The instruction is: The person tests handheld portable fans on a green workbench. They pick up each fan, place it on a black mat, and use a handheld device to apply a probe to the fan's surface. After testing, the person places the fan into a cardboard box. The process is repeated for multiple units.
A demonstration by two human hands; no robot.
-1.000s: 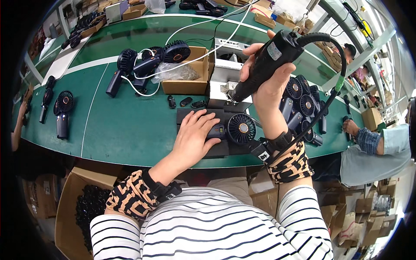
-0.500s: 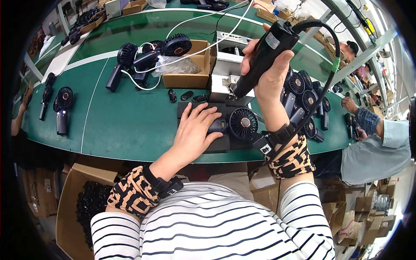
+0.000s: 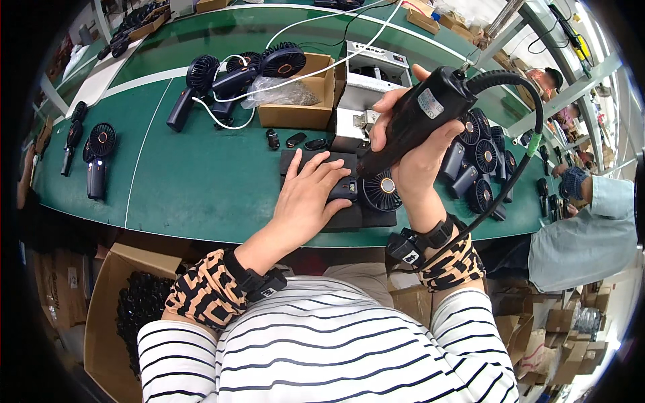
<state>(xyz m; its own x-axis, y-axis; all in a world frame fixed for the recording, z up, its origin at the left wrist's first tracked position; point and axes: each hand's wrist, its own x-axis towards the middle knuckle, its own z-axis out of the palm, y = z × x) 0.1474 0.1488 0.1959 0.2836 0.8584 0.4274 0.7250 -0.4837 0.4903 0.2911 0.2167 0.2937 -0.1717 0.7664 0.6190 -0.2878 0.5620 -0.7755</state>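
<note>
My right hand (image 3: pixel 422 156) is wrapped round a black electric screwdriver (image 3: pixel 433 104), its cable rising from the top. The tool tilts down to the left, with its lower end at the handle of a dark handheld fan (image 3: pixel 381 191); the exact tip is hard to make out. That fan lies on a black pad (image 3: pixel 346 221), its round head to the right. My left hand (image 3: pixel 306 191) rests flat over the handle and pad, fingers spread. A small lit display shows beside its fingertips. Several small black parts (image 3: pixel 295 140) lie just beyond the pad.
An open cardboard box (image 3: pixel 295 116) and a grey metal device (image 3: pixel 373 70) stand behind the pad. Several fans (image 3: pixel 484 154) are heaped at right, others (image 3: pixel 101 151) lie at left. White cables cross the green table (image 3: pixel 195 195). A co-worker's sleeve (image 3: pixel 574 183) shows at far right.
The screwdriver in my right hand has come down toward the fan's handle. My left hand stays on the fan. The whole view has shifted slightly.
</note>
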